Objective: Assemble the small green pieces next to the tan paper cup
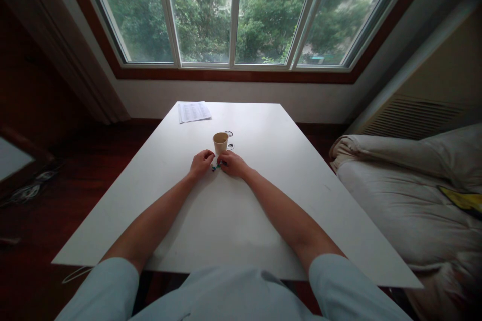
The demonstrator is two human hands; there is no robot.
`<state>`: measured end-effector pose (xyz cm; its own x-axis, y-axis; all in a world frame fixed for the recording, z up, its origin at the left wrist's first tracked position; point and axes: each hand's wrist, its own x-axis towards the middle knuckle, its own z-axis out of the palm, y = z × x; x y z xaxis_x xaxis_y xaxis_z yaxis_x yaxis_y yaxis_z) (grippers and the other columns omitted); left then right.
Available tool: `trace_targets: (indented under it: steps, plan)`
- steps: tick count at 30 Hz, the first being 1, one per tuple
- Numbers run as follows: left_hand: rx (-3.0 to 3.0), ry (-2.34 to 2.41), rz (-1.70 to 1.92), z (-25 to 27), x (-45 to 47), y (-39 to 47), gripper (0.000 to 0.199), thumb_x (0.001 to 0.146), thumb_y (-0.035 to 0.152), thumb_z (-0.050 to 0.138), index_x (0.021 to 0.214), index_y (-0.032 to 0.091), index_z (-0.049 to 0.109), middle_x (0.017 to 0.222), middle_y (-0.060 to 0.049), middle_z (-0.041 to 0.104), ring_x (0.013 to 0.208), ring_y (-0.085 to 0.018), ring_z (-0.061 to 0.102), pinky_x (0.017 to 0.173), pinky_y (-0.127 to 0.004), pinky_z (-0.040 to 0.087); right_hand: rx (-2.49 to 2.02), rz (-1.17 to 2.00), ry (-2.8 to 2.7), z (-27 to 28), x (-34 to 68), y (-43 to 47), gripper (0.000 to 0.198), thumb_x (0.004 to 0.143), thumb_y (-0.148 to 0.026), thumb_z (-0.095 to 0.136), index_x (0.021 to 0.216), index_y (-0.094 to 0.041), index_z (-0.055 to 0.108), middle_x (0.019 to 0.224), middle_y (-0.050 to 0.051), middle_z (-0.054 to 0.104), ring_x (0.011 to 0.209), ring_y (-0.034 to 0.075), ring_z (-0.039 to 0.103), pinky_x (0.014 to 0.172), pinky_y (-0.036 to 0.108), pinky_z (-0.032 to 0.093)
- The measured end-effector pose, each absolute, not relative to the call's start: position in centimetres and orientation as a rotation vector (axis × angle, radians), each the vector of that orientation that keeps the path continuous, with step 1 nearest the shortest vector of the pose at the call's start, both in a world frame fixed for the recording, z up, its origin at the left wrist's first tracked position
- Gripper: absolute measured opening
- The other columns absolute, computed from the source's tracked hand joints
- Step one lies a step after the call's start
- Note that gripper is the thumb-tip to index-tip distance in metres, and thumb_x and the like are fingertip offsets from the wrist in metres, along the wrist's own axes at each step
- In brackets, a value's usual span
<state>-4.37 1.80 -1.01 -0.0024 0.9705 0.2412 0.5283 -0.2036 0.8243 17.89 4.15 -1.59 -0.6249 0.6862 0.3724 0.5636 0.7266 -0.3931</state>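
Note:
A paper cup (220, 144), tan and open at the top, stands upright on the white table (226, 220). Just in front of it lie several tiny blue and green pieces (214, 167), too small to name. My left hand (202, 163) rests to their left with its fingers curled and thumb side inward. From the right, my right hand (233, 163) reaches in close to the cup's base, fingers bent down over some of the pieces. What either hand's fingertips pinch, if anything, is too small to tell.
Behind and right of the cup lie two thin ring-shaped items (229, 134). Printed paper sheets (194, 112) are at the table's far left corner. A padded sofa or bed (406, 200) stands to the right, and a wide window (233, 20) is ahead. Cables (32, 188) lie on the floor at left.

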Motion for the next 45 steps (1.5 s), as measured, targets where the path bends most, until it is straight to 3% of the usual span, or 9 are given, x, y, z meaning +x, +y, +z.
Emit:
trace_targets:
  steps: [9, 30, 45]
  plan:
    - [1.782, 1.549, 1.118, -1.0, -4.4, 1.8, 0.019, 0.095, 0.037, 0.069, 0.09, 0.024, 0.081, 0.087, -0.003, 0.08, 0.082, -0.022, 0.069, 0.08, -0.034, 0.051, -0.932, 0.289, -2.436, -2.0, 17.6, 4.2, 0.015, 0.097, -0.014, 0.076, 0.105, -0.023, 0.085, 0.114, 0.009, 0.076, 0.113, 0.026, 0.069, 0.099, 0.036, 0.056]
    - [1.799, 1.56, 1.097, -1.5, -4.5, 2.1, 0.019, 0.095, 0.035, 0.068, 0.092, 0.022, 0.081, 0.09, -0.003, 0.082, 0.082, -0.02, 0.068, 0.08, -0.033, 0.05, -0.801, 0.32, -2.448, -2.6, 17.1, 4.3, 0.023, 0.094, -0.018, 0.085, 0.115, -0.026, 0.089, 0.118, 0.009, 0.078, 0.115, 0.026, 0.071, 0.102, 0.037, 0.057]
    - [1.812, 1.56, 1.088, -1.3, -4.5, 2.1, 0.021, 0.096, 0.038, 0.068, 0.094, 0.022, 0.082, 0.092, -0.004, 0.083, 0.085, -0.021, 0.07, 0.083, -0.034, 0.052, -0.853, 0.338, -2.456, -2.1, 16.8, 4.0, 0.016, 0.094, -0.018, 0.082, 0.108, -0.024, 0.088, 0.116, 0.01, 0.078, 0.114, 0.026, 0.07, 0.101, 0.036, 0.056]
